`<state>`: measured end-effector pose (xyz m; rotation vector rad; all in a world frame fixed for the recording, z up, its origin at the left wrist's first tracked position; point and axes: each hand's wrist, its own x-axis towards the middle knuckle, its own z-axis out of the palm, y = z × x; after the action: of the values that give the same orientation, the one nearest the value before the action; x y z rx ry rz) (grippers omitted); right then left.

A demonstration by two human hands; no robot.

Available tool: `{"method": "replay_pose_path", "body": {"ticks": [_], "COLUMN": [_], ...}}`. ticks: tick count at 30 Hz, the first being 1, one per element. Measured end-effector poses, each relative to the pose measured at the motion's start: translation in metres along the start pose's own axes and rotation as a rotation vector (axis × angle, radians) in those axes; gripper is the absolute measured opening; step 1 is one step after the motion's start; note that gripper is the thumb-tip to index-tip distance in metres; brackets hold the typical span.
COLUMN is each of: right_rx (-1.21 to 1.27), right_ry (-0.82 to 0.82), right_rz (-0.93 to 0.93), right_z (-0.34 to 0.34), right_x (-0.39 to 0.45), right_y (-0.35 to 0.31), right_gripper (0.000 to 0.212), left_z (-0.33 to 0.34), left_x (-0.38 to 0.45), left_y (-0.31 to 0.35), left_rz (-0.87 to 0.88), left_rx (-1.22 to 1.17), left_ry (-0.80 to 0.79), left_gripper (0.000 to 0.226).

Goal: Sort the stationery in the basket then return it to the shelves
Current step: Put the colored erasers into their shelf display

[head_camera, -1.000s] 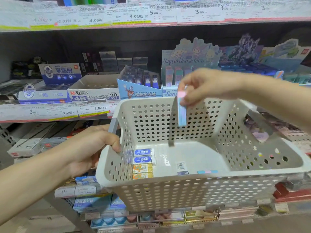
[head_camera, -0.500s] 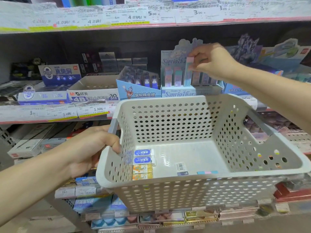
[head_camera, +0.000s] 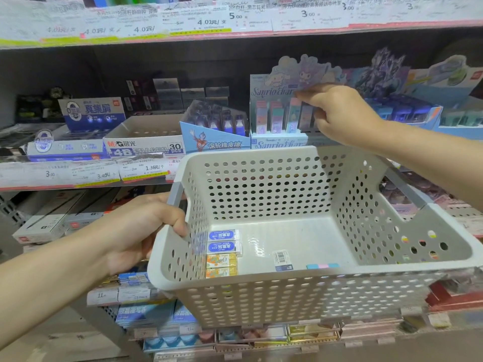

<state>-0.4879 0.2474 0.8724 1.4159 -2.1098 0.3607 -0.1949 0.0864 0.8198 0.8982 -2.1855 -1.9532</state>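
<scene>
My left hand (head_camera: pixel 142 227) grips the left rim of a white perforated basket (head_camera: pixel 287 301) held in front of the shelves. In it lie two blue erasers (head_camera: pixel 224 241), two orange erasers (head_camera: pixel 220 266), a small barcoded item (head_camera: pixel 281 259) and a pastel striped piece (head_camera: pixel 322 265). My right hand (head_camera: pixel 337 113) reaches over the basket to the Sanrio display box (head_camera: pixel 277 143). Its fingertips pinch the pink top of a tall pastel eraser (head_camera: pixel 292 118), which stands upright in the box among similar ones.
The middle shelf holds a roller-eraser box (head_camera: pixel 214 142), a 4B eraser carton (head_camera: pixel 146 147) and blue eraser boxes (head_camera: pixel 91 113). More display boxes (head_camera: pixel 418 111) stand to the right. Price-label strips (head_camera: pixel 235 19) line the shelf edges. Lower shelves (head_camera: pixel 156 317) carry packs under the basket.
My right hand lifted the pastel eraser out of the basket, carried it up and back to the Sanrio box, and lowered it into a slot. The left hand and basket stayed put.
</scene>
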Motion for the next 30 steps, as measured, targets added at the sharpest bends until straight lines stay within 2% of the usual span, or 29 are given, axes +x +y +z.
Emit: {"method": "replay_pose_path", "body": {"ticks": [4,11,17,19,21,22,23,24,27,28,30], "right_rx": [-0.041,-0.053,-0.059,-0.063,0.018,0.069,0.108,0.118,0.055,0.025,-0.028], "right_ry": [0.003,-0.029,-0.094,-0.047,0.076,0.071,-0.027,-0.218,-0.96,-1.141,-1.391], "right_rz": [-0.042,-0.127,-0.081,-0.045,-0.073,-0.136,-0.199,-0.224,-0.195,-0.187,-0.158], "right_z": [-0.002,-0.002,-0.005,-0.011,-0.018,-0.019,-0.018,-0.014,0.009,0.016,0.025], "right_x": [0.003,-0.003,0.002,0.001,-0.009,-0.016,-0.024,-0.033,-0.057,-0.064,-0.075], "right_y": [0.001,0.003,0.005,0.0,-0.019,-0.032,-0.046,-0.06,-0.087,-0.091,-0.093], "right_gripper": [0.046,0.051,0.058,0.06,0.048,0.039,0.032,0.028,0.03,0.032,0.027], "left_z": [0.001,0.0,0.002,0.003,0.004,0.004,0.004,0.004,0.004,0.004,0.005], "left_x": [0.0,0.001,-0.003,-0.004,-0.005,-0.005,-0.004,-0.004,-0.003,-0.003,-0.003], "left_y": [-0.001,0.0,0.003,0.004,0.005,0.005,0.005,0.005,0.004,0.003,0.003], "left_rz": [0.016,0.0,-0.024,-0.041,-0.038,-0.04,-0.045,-0.05,-0.051,-0.049,-0.044], "left_rx": [-0.004,0.008,0.005,-0.001,0.0,0.001,0.003,0.006,0.015,0.016,0.02], "left_ry": [-0.001,0.002,-0.015,-0.02,-0.01,-0.002,0.003,0.007,0.01,0.007,0.0], "left_gripper": [0.073,0.072,0.061,0.054,0.055,0.057,0.059,0.061,0.063,0.064,0.063]}}
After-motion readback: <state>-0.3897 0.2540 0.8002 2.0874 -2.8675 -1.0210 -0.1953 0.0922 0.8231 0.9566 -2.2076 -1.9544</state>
